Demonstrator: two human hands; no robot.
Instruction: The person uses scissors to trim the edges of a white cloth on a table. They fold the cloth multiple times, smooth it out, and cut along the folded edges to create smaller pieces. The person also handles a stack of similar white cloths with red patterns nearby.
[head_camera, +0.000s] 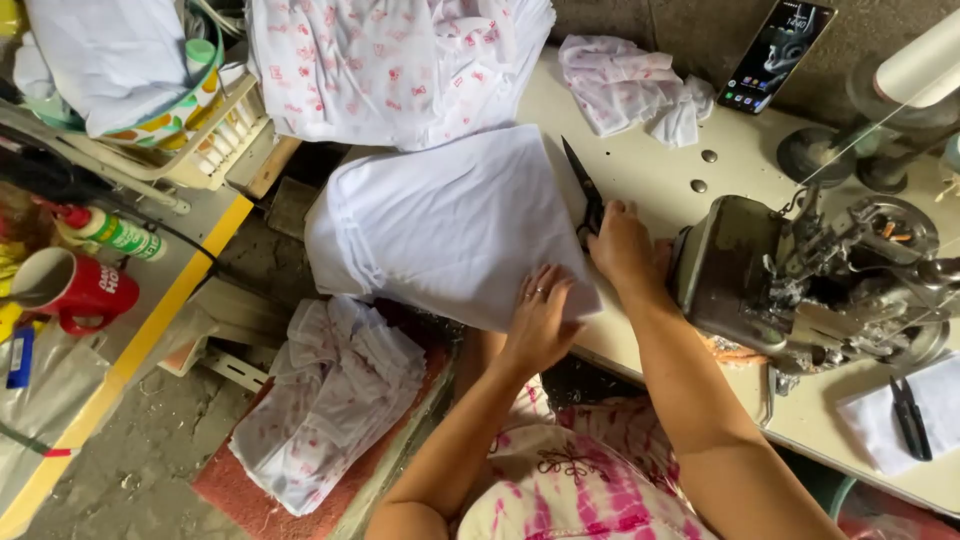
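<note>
A pale desk (650, 170) carries a sewing machine (800, 290) just right of the right hand (622, 245), before a rough grey wall. Concrete floor lies well left of both hands. The white fabric stack (440, 225) overhangs the desk's near edge; bare desk shows beyond the right hand. The left hand (540, 320) lies open, flat on the stack's near corner. The right hand is closed on black scissors (585, 190) at the stack's right edge.

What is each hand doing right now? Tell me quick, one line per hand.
Left hand: open, flat on the white fabric stack.
Right hand: closed on the black scissors.
</note>
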